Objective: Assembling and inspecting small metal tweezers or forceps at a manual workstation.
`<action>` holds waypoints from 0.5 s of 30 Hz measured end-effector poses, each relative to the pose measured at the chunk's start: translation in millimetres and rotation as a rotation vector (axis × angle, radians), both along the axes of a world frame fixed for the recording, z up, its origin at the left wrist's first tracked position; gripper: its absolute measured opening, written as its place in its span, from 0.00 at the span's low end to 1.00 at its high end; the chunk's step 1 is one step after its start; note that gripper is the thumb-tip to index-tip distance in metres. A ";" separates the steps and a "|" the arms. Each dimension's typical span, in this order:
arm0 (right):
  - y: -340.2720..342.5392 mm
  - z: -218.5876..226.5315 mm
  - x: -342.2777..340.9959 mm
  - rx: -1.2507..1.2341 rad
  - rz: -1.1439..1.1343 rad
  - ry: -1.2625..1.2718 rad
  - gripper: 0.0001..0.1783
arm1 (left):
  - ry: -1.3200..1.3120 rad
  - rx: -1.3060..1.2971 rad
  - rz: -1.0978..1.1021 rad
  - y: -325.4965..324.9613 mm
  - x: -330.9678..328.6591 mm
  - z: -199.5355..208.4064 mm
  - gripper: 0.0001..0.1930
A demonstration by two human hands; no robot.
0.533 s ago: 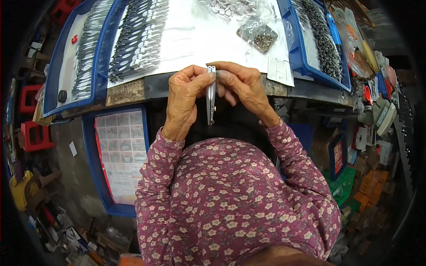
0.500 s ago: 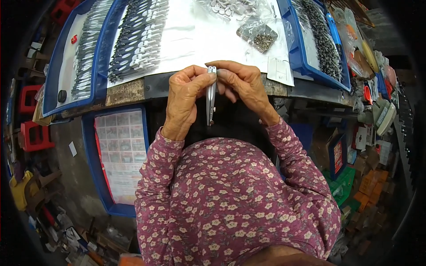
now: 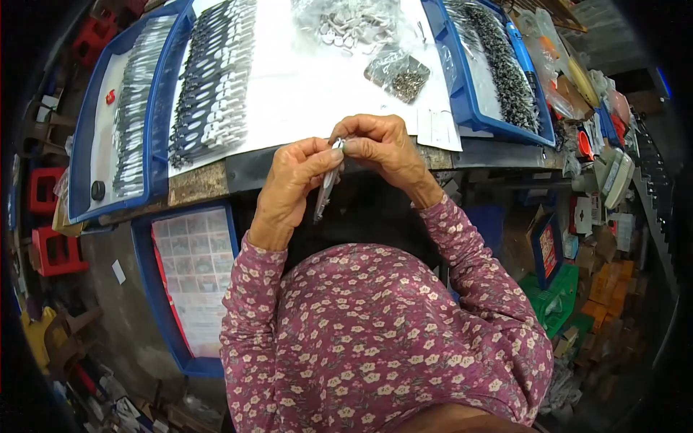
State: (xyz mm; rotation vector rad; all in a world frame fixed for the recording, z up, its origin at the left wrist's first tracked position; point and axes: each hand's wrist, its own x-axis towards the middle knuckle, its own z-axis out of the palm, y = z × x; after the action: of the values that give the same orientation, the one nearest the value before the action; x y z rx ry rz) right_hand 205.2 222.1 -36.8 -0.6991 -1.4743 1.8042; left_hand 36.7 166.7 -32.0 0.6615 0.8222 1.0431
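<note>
The slim silvery piece is pinched between the thumb and fingers of the left hand, and its upper end is gripped by the closed fingertips of the right hand. The piece is held tilted in front of the near edge of the counter, its lower end pointed toward the lap; its finer parts are partly covered by the fingers, so what is being pressed at the top cannot be told. Beyond the hands, white paper is spread over the counter. Small brass-coloured parts, possibly screws, are gathered on a clear plastic bag, and light grey pieces are heaped farther back. To the left, dark-and-white pieces are laid in a long row beside a blue tray. To the right, small dark parts are contained in another blue tray
</note>
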 end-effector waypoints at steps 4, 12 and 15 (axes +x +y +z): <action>4.5 0.5 2.3 0.150 -0.101 -0.063 0.11 | 0.152 0.090 0.139 2.3 18.2 5.4 0.08; 13.1 7.5 0.7 0.080 -0.145 0.010 0.10 | 0.568 0.384 0.423 8.1 35.6 10.4 0.06; 32.5 25.0 11.1 0.120 -0.060 -0.097 0.10 | 0.595 0.426 0.454 7.9 35.5 8.4 0.05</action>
State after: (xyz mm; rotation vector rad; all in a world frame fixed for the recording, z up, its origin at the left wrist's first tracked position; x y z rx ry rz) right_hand 216.4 254.7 -11.8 -0.7718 -1.5935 1.6427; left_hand 72.2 174.6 -23.6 1.2185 1.3209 1.4815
